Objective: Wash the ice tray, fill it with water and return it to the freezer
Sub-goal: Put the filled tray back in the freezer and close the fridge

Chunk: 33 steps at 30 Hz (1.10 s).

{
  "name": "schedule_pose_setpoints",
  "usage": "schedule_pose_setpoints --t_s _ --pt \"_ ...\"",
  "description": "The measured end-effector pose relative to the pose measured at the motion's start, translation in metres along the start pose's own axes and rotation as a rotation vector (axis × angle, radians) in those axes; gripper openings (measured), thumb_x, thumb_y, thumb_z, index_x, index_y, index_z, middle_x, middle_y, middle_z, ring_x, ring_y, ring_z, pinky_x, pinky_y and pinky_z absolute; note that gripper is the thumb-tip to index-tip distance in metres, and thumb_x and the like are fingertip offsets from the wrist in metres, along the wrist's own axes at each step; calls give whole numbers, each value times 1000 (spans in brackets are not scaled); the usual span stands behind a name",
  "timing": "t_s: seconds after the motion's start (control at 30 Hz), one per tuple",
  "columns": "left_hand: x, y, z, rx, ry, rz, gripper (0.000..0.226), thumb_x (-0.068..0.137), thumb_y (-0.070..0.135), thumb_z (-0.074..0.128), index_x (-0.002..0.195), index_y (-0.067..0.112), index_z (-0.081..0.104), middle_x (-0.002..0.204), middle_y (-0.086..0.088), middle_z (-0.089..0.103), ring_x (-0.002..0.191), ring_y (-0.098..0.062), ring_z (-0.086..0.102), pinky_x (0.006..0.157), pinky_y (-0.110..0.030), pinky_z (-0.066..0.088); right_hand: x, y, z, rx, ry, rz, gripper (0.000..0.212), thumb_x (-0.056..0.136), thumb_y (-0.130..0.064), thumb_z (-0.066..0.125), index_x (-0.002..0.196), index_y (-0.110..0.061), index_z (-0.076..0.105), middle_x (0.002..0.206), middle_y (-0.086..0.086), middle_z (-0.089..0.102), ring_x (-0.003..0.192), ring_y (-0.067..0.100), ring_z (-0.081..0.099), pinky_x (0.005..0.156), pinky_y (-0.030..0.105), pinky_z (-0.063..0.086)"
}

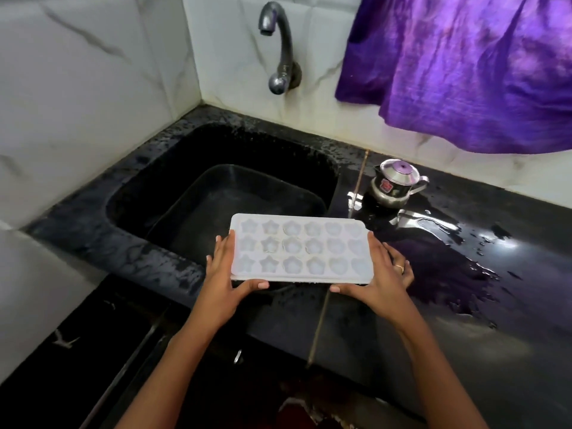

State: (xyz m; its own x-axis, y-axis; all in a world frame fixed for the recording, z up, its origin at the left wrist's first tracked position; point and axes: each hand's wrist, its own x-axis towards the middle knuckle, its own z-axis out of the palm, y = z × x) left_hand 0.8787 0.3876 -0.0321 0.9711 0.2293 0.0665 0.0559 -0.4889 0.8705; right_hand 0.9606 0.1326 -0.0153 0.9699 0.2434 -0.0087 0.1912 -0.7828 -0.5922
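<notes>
The left grip [226, 274] clasps the tray [300, 249] by its left end, fingers [224, 246] up the short edge, thumb along the near edge; the right grip [383, 274] clasps the right end likewise. The tray is level, cavities up, over the near rim of the sink [263, 150], which holds a black tub [235, 193]. Behind is a tap [280, 48], right of it a purple cloth [464, 72], and a steel pot [396, 184] stands on the wet counter [495, 320].

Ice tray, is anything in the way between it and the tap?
Nothing visible. Left hand and right hand hold the ice tray by the near rim; only the open sink lies between it and the tap on the wall. The steel pot stands to the right.
</notes>
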Motion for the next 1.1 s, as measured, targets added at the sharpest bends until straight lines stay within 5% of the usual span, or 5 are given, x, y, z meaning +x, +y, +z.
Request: schedule_pose_setpoints --t_s 0.07,0.63,0.73,0.87,1.1 --pt "-13 -2 -14 10 24 -20 118 60 67 71 144 35 -4 145 25 -5 141 -1 -17 112 -26 -14 -4 -13 8 1 -26 -23 132 32 -82 51 148 -31 12 152 -9 25 143 14 1 114 47 -10" --pt "-134 -36 -94 28 352 -191 105 74 35 72 148 24 -2 143 22 -6 136 2 -18 110 -24 -16 -29 -102 81 93 -245 -331 130 32 -96 53 144 -42 12 148 -14 30 143 16 10 114 56 12" --pt "-157 -38 -104 47 433 -228 110 70 43 76 144 30 -3 144 21 -4 138 0 -16 113 -28 -14 -34 -120 93 136 -320 -394 126 31 -94 56 140 -49 10 146 -17 31 144 17 11 113 58 15" --pt "-184 -36 -109 80 551 -286 109 53 69 55 137 37 -6 144 23 -4 138 1 -16 110 -21 -16 -30 -137 110 116 -404 -461 132 31 -94 57 143 -45 6 150 -10 29 144 15 11 114 56 15" --pt "-231 -28 -101 114 776 -412 107 53 70 52 138 36 -2 141 30 -1 140 0 -13 109 -18 -16 -34 -167 130 91 -572 -644 133 30 -95 54 144 -44 5 151 -12 25 144 14 8 114 55 16"
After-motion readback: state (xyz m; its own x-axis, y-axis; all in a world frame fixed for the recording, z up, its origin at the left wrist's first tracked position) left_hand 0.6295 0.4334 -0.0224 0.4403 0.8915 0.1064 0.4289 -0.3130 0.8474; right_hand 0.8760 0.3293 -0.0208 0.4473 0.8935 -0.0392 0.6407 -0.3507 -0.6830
